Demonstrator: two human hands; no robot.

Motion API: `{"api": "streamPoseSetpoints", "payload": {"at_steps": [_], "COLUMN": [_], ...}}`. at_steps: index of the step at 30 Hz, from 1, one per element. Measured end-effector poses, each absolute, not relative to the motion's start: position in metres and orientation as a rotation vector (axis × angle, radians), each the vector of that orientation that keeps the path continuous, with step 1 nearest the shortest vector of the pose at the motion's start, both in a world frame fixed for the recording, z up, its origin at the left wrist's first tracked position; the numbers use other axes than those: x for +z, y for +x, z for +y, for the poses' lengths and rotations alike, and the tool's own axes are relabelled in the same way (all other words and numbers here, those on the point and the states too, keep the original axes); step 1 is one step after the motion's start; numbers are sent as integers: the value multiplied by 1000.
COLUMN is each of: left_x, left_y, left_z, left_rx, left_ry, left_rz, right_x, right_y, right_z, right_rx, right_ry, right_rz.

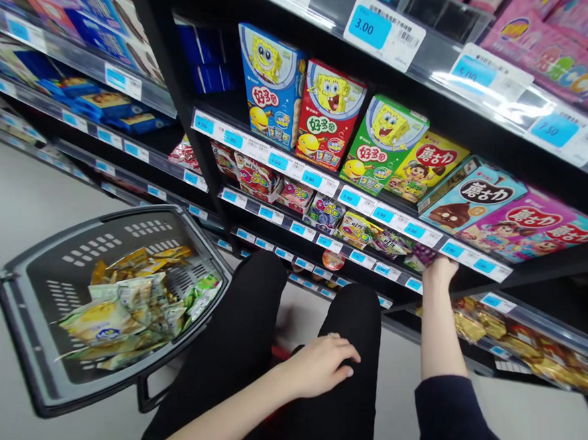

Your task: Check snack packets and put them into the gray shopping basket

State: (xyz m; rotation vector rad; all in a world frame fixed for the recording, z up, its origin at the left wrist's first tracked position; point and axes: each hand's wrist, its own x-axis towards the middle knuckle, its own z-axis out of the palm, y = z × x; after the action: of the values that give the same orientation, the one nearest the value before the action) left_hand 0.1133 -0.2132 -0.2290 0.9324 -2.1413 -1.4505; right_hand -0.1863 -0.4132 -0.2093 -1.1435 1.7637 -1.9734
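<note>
My left hand (325,364) lies on my right knee (353,322), its fingers loosely spread with nothing in them. Under a price strip, my right hand (439,274) reaches into a lower shelf, where the edge hides its fingers. Beside that hand are purple candy packs (418,257), partly covered by the strip. More candy packs, including a yellow one (355,229) and a dark blue one (324,213), continue along this shelf to the left.
A grey shopping basket (42,262) with several snack bags (105,318) stands on the floor at my left. Cartoon snack boxes, among them a red box (330,115) and a green box (383,141), fill the shelf above. Gold-wrapped packs (546,357) sit lower right.
</note>
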Motion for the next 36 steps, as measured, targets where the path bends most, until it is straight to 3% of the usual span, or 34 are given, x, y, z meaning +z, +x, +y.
{"api": "streamPoseSetpoints", "payload": {"at_steps": [5,11,18,26,32,36], "left_x": [-261,-264,-250,-222,-232,-243], "left_y": [122,133,134,199,254,267], "left_z": [-217,-236,-229,-215,-214,-217], "left_rx": [-1997,-2281,-2609,-1810,-1200,-1076], "left_ry": [1039,919,599,948,1391,1532], "left_rz": [-1458,-990,-507,-572,-1016,-1087], "right_x": [-235,-254,-258,-248,-246,-266], "right_y": [-196,-154,-44,16,45,64], "right_z": [-356,-273,-225,-237,-270,-279], "right_rx": [-2014,-1992,-1612,-1072,-802,-731], "right_ry": [-969,-839,-650,-636,-1076,-1211], "right_rz": [1606,1394,992,745,723,780]}}
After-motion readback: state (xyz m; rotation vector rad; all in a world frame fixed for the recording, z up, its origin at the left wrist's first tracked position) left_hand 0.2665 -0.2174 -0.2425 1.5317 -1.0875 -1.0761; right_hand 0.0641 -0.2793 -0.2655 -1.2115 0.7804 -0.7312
